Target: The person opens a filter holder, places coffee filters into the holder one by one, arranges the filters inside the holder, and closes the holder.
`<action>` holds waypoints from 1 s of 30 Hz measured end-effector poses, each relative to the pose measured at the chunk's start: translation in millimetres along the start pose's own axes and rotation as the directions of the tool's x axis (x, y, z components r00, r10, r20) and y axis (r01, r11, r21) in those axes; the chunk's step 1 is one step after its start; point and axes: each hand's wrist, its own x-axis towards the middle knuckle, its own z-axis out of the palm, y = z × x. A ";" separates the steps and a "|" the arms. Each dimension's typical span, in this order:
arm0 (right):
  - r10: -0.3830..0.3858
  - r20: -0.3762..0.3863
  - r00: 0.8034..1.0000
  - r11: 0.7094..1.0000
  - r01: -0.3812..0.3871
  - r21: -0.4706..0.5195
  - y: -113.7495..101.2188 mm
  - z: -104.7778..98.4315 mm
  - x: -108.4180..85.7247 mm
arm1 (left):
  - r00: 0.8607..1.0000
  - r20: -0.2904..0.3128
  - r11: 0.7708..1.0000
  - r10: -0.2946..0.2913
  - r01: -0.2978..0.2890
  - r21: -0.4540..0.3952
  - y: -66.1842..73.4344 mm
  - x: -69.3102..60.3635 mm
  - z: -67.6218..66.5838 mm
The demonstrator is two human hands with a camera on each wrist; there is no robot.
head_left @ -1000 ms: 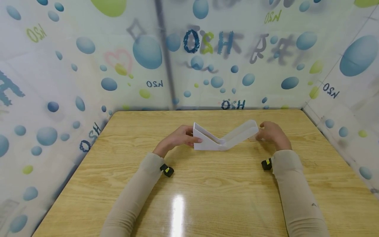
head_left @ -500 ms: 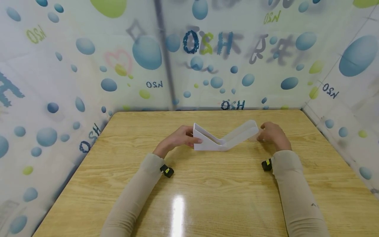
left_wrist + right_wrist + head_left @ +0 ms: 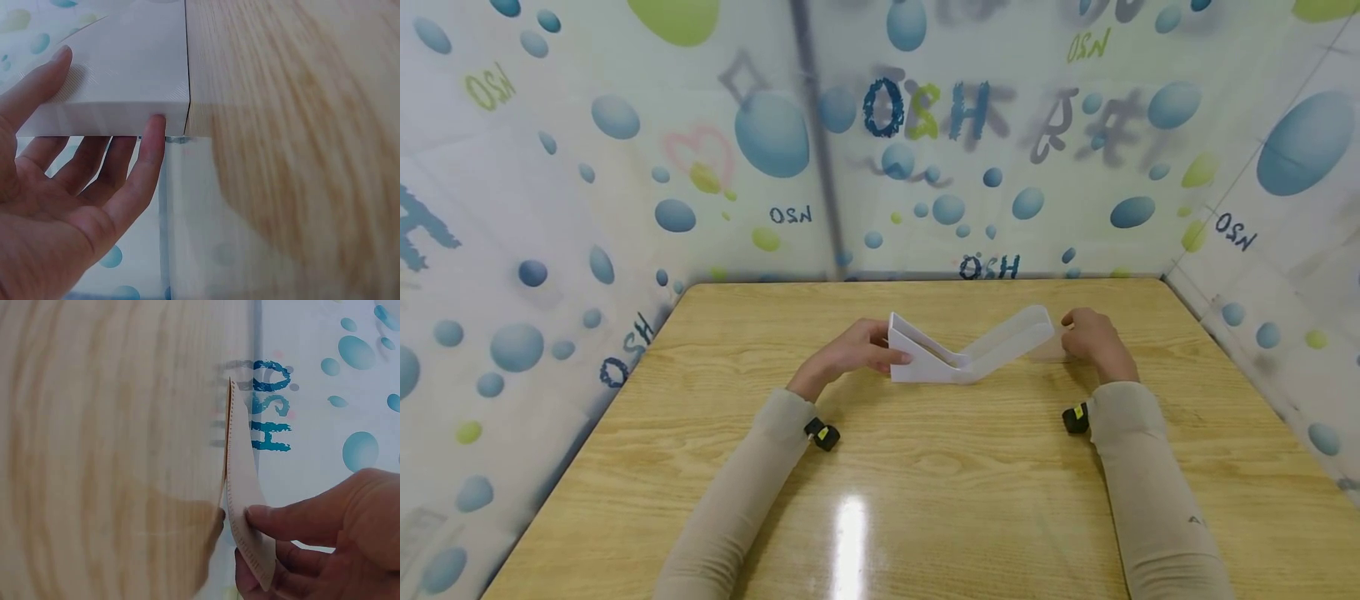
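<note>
A white box [image 3: 925, 364] with its lid [image 3: 1011, 337] folded back to the right lies on the wooden table. My left hand [image 3: 859, 346] grips its left end; in the left wrist view the thumb lies on one face and a fingertip presses the end of the box [image 3: 125, 117]. Whatever the box holds cannot be made out. Just right of the lid, my right hand [image 3: 1092, 340] pinches a thin, pale pinkish flat piece [image 3: 1051, 347]. In the right wrist view this flat piece [image 3: 247, 481] shows a dashed edge, with the thumb against its face. The lid partly hides it in the head view.
The table [image 3: 955, 508] reaches to a patterned curtain [image 3: 925, 167] at the back and sides. Both forearms rest over the table, each sleeve carrying a small black camera [image 3: 823, 434] at the cuff.
My right hand has shifted very slightly, and a little more of the pale flat piece shows beside the lid. The left hand and the box stay where they were.
</note>
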 end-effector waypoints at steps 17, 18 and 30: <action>0.009 -0.100 0.995 0.999 -0.005 0.033 -0.3 -5.2 -0.3 | 1.000 -0.005 1.000 -0.004 0.004 -0.004 -1.4 -0.7 -0.4; 0.009 -0.110 0.994 0.999 -0.004 0.046 -0.5 -5.6 -0.2 | 1.000 -0.004 1.000 -0.003 0.003 -0.004 -1.5 -0.8 -0.4; 0.052 -0.283 0.958 0.986 -0.003 0.169 -7.2 -12.9 -2.3 | 1.000 -0.002 1.000 0.001 -0.001 0.007 -1.3 0.0 0.1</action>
